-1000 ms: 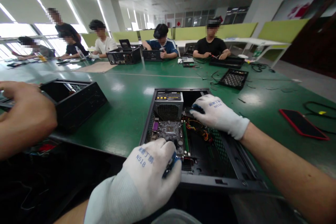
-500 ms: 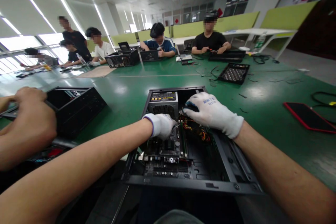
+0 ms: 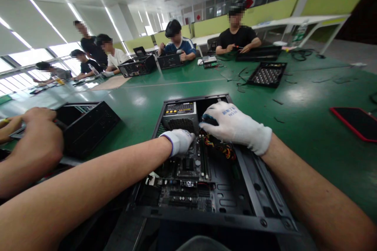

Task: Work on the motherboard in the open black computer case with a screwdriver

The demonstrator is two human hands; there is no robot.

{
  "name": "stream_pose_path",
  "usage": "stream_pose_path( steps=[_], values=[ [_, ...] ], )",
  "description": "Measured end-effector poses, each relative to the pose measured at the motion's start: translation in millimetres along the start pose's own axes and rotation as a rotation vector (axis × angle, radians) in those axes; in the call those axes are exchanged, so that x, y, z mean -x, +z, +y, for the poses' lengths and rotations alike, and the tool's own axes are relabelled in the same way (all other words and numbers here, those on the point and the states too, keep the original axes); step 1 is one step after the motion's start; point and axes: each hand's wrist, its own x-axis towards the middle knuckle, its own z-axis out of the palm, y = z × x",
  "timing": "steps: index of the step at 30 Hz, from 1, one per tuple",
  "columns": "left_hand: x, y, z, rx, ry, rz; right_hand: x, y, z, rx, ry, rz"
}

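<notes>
An open black computer case (image 3: 259, 188) lies flat on the green table in front of me. Inside are a motherboard (image 3: 188, 168), a grey power supply (image 3: 179, 115) at the far end and a bundle of coloured wires (image 3: 219, 147). My left hand (image 3: 178, 141), in a white glove, reaches into the case and rests curled on the motherboard just below the power supply; what its fingers hold is hidden. My right hand (image 3: 232, 125), also gloved, lies over the wires beside the power supply, fingertips bent down on a dark part.
A co-worker's bare hand (image 3: 38, 143) at my left works on a second black case (image 3: 88, 119). A red-edged phone (image 3: 357, 121) lies at the right. A black parts tray (image 3: 266, 74) and loose cables sit further back. Several people work at cases along the far edge of the table (image 3: 309, 98).
My left hand moved from the near edge of the motherboard up to just below the power supply. The right hand stayed put. The view tilted down slightly.
</notes>
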Motion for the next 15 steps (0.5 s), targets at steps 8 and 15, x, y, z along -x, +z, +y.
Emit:
stream_pose_path(
  steps=[8,15],
  values=[
    [-9.2,-4.5,-1.1,-0.012,-0.014,-0.018,3.1,-0.2,-0.1,-0.041,0.003,0.023],
    [-7.6,-3.3,-5.0,-0.009,-0.009,0.017,4.3,-1.4,0.4,-0.045,-0.031,0.012]
  ],
)
